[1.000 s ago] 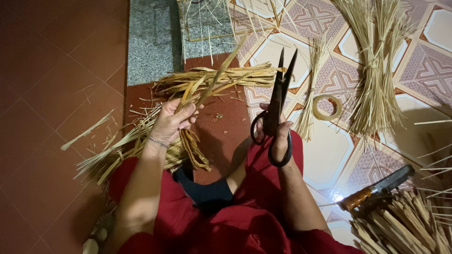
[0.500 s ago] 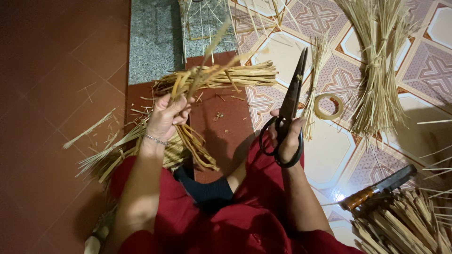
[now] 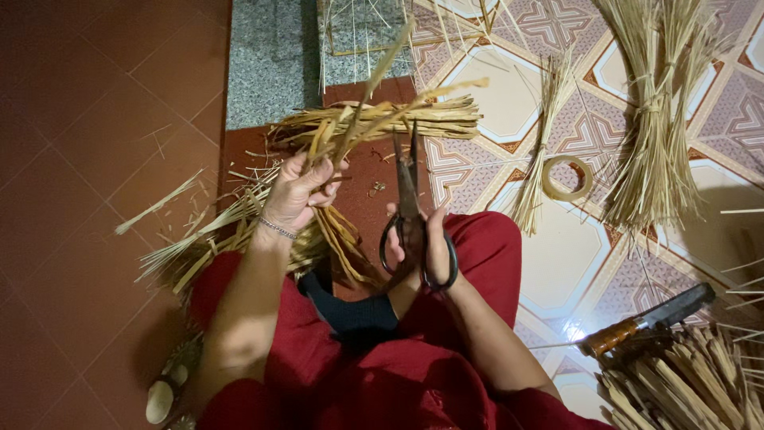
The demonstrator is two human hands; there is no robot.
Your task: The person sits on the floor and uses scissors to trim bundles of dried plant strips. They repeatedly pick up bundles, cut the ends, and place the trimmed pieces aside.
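Head view. My left hand [image 3: 296,191] is closed around a few flat bamboo strips [image 3: 374,111] that rise above the heap on the red floor. My right hand [image 3: 422,247] has its fingers through the loops of the black scissors [image 3: 410,203], blades nearly shut, pointing away. Risk, in my judgement: the tips lie near the left fingers; a slipping strip could bring them together.

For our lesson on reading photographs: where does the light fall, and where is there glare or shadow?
Head view: light falls brightest on the patterned tiles at upper right; a glare spot shines near the knife; the red floor on the left lies in shadow; the scissors look sharp, not blurred.
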